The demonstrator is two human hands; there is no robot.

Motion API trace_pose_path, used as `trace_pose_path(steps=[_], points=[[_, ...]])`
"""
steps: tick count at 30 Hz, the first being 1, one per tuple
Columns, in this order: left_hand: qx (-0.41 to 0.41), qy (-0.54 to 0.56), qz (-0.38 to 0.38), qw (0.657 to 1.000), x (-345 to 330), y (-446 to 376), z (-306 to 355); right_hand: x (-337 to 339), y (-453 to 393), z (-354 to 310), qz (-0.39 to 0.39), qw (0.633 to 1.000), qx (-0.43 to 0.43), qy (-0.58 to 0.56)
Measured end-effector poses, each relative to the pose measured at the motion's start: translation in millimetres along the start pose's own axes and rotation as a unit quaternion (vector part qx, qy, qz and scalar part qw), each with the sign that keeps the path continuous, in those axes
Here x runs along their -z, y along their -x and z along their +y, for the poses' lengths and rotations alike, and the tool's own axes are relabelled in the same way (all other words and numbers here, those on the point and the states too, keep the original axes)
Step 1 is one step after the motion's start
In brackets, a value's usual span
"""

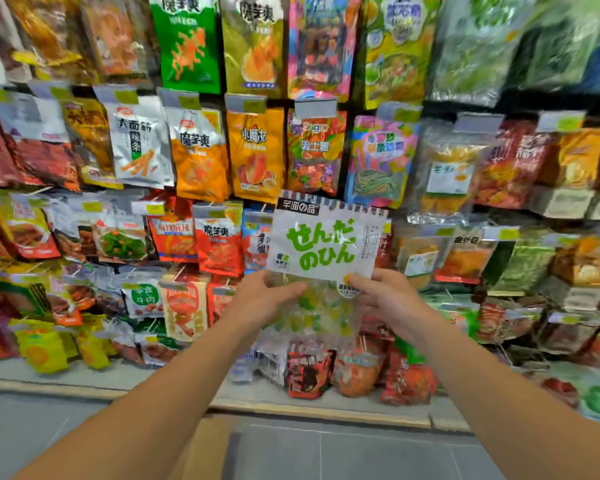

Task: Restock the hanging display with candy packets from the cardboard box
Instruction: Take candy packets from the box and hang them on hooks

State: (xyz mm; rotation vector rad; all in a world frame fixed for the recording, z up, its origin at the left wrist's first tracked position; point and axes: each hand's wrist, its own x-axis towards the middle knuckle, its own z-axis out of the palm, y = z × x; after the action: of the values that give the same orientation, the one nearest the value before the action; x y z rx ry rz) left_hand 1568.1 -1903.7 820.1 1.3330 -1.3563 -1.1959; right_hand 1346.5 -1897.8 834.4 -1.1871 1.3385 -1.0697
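Note:
A candy packet [326,244] with a white header, green lettering and a clear lower half full of yellow and green sweets is held up in front of the hanging display [201,150]. My left hand [267,296] grips its lower left side. My right hand [385,296] pinches its lower right side, thumb on the front. The packet's top edge sits just under the middle row of hanging bags. A sliver of brown cardboard box [208,441] shows low between my forearms, mostly hidden.
Rows of snack bags hang on pegs across the whole wall, with price tags [315,107] above them. Loose packets [309,372] lie on the low base shelf [84,379]. Grey floor tiles [361,455] lie below.

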Motion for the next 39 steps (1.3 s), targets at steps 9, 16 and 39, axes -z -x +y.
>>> trace_pose_path(steps=[9,16,39], points=[[-0.077,0.054,0.014,0.995,-69,-89,100,93,-67,-96,0.055,0.994,0.077,0.061],[-0.147,0.065,0.004,0.987,-94,-177,169,126,-142,-162,0.122,0.98,0.141,0.069],[-0.294,-0.068,-0.093,0.949,-180,-315,324,303,-226,-313,0.29,0.91,0.261,0.141]])
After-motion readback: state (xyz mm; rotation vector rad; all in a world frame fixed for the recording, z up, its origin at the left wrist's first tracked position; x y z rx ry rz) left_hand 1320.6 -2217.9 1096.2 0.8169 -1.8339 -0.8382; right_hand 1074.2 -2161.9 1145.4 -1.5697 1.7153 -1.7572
